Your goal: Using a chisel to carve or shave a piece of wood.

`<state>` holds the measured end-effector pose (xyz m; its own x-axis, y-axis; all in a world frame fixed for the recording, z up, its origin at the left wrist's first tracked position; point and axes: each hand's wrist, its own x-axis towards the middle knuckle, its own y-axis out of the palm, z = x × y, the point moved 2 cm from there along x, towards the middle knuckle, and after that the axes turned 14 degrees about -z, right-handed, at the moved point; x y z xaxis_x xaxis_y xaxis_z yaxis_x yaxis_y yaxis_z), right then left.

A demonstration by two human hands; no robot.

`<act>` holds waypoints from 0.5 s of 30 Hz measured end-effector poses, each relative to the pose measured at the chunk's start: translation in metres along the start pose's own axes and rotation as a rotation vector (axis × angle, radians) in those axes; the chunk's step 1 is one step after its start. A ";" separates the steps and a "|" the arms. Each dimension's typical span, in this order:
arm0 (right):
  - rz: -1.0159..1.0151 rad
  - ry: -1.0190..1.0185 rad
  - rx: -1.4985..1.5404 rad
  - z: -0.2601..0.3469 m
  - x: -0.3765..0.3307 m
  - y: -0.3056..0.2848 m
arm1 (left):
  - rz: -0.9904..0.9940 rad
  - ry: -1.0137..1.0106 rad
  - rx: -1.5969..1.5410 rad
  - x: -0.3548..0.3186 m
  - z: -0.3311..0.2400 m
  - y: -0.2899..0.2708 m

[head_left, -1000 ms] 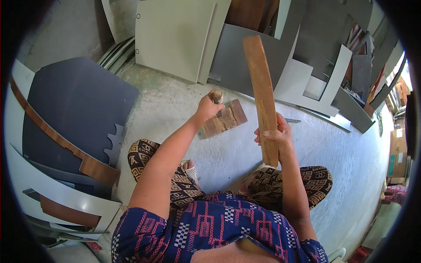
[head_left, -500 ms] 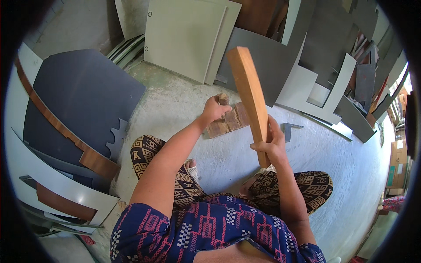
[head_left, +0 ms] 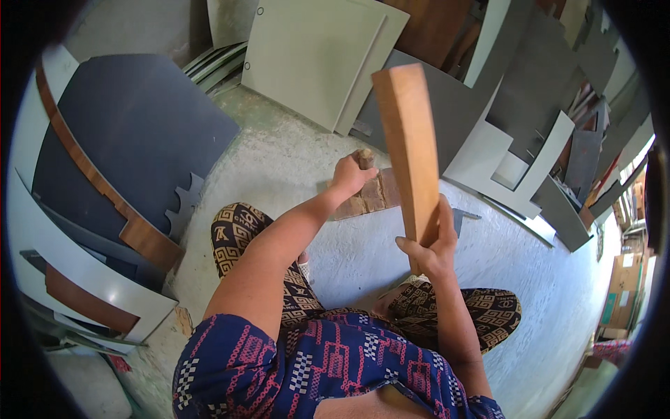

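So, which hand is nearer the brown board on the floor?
Left: the left hand is at the brown board; the right hand is farther away, to the board's right.

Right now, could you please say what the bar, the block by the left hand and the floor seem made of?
Bar: probably wood, smooth and bare-looking; tan with faint streaks. Block: likely wood, rough and worn; brown with paler patches. Floor: perhaps concrete, mostly matt; grey and blotchy.

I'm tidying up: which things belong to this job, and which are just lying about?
In use:
- wooden bar (right hand)
- short stick (left hand)
- wooden board on the floor

Apparently lying about:
- grey angled piece
- pale panel
- dark panel
- cardboard box
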<state>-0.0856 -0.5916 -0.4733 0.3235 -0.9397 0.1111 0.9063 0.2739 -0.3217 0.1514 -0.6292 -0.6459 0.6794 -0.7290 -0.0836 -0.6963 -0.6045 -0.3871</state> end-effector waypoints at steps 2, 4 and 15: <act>-0.094 -0.230 -0.039 0.001 -0.005 -0.002 | -0.062 0.175 0.041 -0.006 -0.007 0.005; -0.027 -0.127 -0.081 -0.024 -0.010 0.005 | -0.063 0.156 0.068 -0.003 0.002 0.011; 0.012 -0.036 -0.198 -0.016 -0.007 0.015 | -0.017 0.154 0.063 -0.009 -0.010 0.000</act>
<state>-0.0786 -0.5840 -0.4939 0.3469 -0.9276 0.1389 0.8325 0.2363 -0.5012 0.1432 -0.6260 -0.6363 0.6441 -0.7623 0.0638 -0.6654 -0.5995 -0.4448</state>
